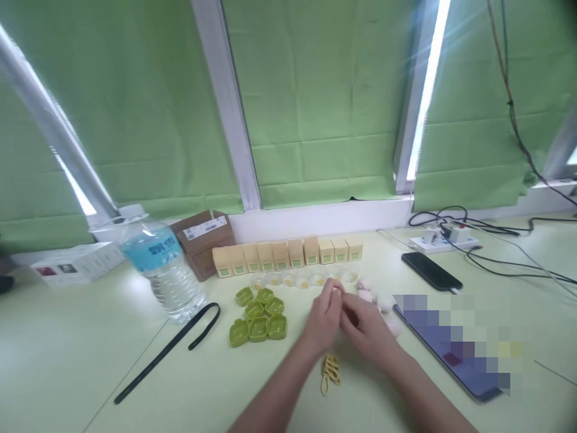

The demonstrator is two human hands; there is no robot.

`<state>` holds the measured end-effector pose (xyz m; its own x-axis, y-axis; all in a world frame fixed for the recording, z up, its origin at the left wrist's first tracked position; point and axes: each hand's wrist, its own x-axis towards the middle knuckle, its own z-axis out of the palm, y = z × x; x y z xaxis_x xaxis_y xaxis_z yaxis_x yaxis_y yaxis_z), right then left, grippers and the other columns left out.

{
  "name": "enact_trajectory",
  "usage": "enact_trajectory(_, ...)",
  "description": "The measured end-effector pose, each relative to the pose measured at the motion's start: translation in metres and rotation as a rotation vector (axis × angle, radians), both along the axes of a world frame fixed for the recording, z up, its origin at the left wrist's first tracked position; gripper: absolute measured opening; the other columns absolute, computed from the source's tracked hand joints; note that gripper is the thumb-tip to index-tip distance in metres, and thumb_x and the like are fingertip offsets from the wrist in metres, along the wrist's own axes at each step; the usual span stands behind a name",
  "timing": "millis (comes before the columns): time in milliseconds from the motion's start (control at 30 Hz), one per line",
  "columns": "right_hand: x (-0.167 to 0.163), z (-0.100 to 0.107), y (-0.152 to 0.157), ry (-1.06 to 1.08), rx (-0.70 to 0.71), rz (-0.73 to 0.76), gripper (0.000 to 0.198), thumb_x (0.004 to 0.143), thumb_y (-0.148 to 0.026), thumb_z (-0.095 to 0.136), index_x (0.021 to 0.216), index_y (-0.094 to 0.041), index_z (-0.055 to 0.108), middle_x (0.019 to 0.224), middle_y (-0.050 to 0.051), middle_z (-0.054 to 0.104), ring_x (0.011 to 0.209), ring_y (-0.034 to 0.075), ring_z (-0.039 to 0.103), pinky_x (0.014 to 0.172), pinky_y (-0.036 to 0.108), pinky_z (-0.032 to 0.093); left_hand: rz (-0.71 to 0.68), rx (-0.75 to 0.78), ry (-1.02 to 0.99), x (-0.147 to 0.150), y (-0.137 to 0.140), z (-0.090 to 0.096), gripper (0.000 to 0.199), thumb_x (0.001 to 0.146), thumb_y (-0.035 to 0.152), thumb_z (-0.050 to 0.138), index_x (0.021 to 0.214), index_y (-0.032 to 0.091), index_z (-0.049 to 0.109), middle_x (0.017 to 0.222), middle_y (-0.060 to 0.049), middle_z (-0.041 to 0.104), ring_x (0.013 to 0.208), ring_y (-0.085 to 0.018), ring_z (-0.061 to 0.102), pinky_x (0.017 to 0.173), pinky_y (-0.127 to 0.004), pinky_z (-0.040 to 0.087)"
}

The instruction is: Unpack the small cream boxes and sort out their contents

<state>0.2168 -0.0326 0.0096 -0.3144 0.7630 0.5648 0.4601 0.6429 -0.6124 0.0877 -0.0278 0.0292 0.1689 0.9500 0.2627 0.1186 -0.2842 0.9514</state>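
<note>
My left hand [324, 316] and my right hand [364, 320] meet over the table, their fingertips pinched together. Whatever they grip is covered by the fingers. Just beyond them runs a row of small clear round cups [304, 281], some with a yellow spot inside. Against my right hand's far side lie several pale pink and white rounded pieces [366, 294], partly hidden by it. Left of my left hand sit several small green square dishes [258, 329] in a cluster. A folded bundle of yellow cord [331, 370] lies between my forearms.
Small kraft-paper boxes [265, 257] line the back. At left stand a large water bottle [164, 270], a brown carton [207, 246] and white boxes [81, 264]; a black strap [166, 355] lies nearer. Rightward are a phone [431, 272], a tablet [446, 352] and a power strip [444, 242] with cables.
</note>
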Motion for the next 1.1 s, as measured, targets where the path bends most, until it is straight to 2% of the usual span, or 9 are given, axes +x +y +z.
enact_trajectory(67, 0.002, -0.003, 0.002, 0.012, 0.019, -0.022, 0.021, 0.097, -0.025, 0.044, 0.082, -0.021, 0.058, 0.077, 0.004, 0.064, 0.068, 0.018, 0.058, 0.061, 0.029, 0.043, 0.045, -0.032, -0.199, 0.012, 0.005, -0.016, 0.037, 0.093, 0.053, 0.042, 0.079, 0.020, 0.053, 0.078, -0.003, 0.056, 0.076, -0.017, 0.052, 0.075, -0.030, 0.046)
enact_trajectory(200, 0.006, 0.004, 0.005, -0.027, 0.018, -0.058, 0.022, 0.097, -0.026, 0.046, 0.081, -0.021, 0.061, 0.077, 0.003, 0.066, 0.064, 0.017, 0.059, 0.059, 0.029, 0.044, -0.019, -0.167, -0.264, -0.005, 0.011, -0.028, 0.036, 0.086, 0.050, 0.055, 0.069, 0.018, 0.052, 0.065, 0.000, 0.052, 0.060, -0.013, 0.048, 0.059, -0.027, 0.041)
enact_trajectory(300, 0.004, 0.020, 0.022, -0.024, -0.017, -0.110, 0.019, 0.095, -0.026, 0.047, 0.088, -0.021, 0.064, 0.086, 0.003, 0.069, 0.063, 0.015, 0.061, 0.060, 0.027, 0.047, 0.115, -0.272, -0.382, -0.023, 0.014, -0.031, 0.033, 0.086, 0.046, 0.052, 0.068, 0.019, 0.051, 0.059, 0.001, 0.052, 0.053, -0.011, 0.046, 0.053, -0.024, 0.036)
enact_trajectory(467, 0.003, 0.045, 0.103, -0.388, -0.029, -0.228, 0.016, 0.089, -0.024, 0.055, 0.098, -0.021, 0.067, 0.098, 0.004, 0.073, 0.092, 0.021, 0.067, 0.078, 0.031, 0.050, 0.111, -0.295, -0.249, -0.019, 0.016, -0.042, 0.032, 0.082, 0.041, 0.053, 0.060, 0.020, 0.045, 0.051, 0.005, 0.041, 0.046, -0.009, 0.033, 0.047, -0.023, 0.024)
enact_trajectory(567, 0.000, 0.052, 0.158, -0.605, -0.076, -0.269, 0.033, 0.088, -0.021, 0.059, 0.120, -0.017, 0.063, 0.120, 0.012, 0.069, 0.112, 0.025, 0.063, 0.093, 0.034, 0.047, 0.103, -0.237, -0.128, -0.015, 0.015, -0.046, 0.033, 0.083, 0.040, 0.052, 0.057, 0.020, 0.046, 0.049, 0.004, 0.041, 0.047, -0.010, 0.033, 0.050, -0.025, 0.025)
enact_trajectory(733, -0.017, 0.050, 0.215, -0.707, -0.126, -0.163, 0.069, 0.072, -0.021, 0.079, 0.136, -0.013, 0.056, 0.131, 0.018, 0.065, 0.116, 0.031, 0.063, 0.096, 0.035, 0.046, 0.121, -0.234, -0.093, -0.019, 0.019, -0.050, 0.030, 0.085, 0.036, 0.047, 0.059, 0.020, 0.049, 0.049, 0.004, 0.041, 0.048, -0.011, 0.034, 0.052, -0.026, 0.026)
enact_trajectory(800, -0.024, 0.048, 0.224, -0.727, -0.142, -0.132, 0.073, 0.069, -0.020, 0.082, 0.136, -0.013, 0.056, 0.126, 0.017, 0.068, 0.114, 0.031, 0.065, 0.093, 0.033, 0.047, 0.118, -0.237, -0.101, -0.020, 0.021, -0.052, 0.030, 0.085, 0.037, 0.047, 0.060, 0.020, 0.049, 0.049, 0.004, 0.042, 0.048, -0.011, 0.035, 0.052, -0.026, 0.027)
enact_trajectory(900, -0.033, 0.051, 0.228, -0.726, -0.157, -0.115, 0.062, 0.068, -0.015, 0.081, 0.127, -0.012, 0.064, 0.113, 0.016, 0.074, 0.106, 0.030, 0.069, 0.088, 0.031, 0.049, 0.103, -0.237, -0.130, -0.020, 0.024, -0.053, 0.030, 0.085, 0.038, 0.048, 0.061, 0.021, 0.050, 0.048, 0.004, 0.042, 0.047, -0.011, 0.035, 0.051, -0.026, 0.027)
enact_trajectory(1100, -0.016, 0.083, 0.221, -0.611, -0.122, -0.146, 0.062, 0.074, -0.021, 0.080, 0.132, -0.015, 0.061, 0.127, 0.014, 0.069, 0.116, 0.027, 0.065, 0.098, 0.031, 0.046, 0.070, -0.235, -0.150, -0.020, 0.027, -0.052, 0.028, 0.085, 0.038, 0.049, 0.064, 0.020, 0.052, 0.049, 0.005, 0.042, 0.046, -0.009, 0.034, 0.049, -0.024, 0.025)
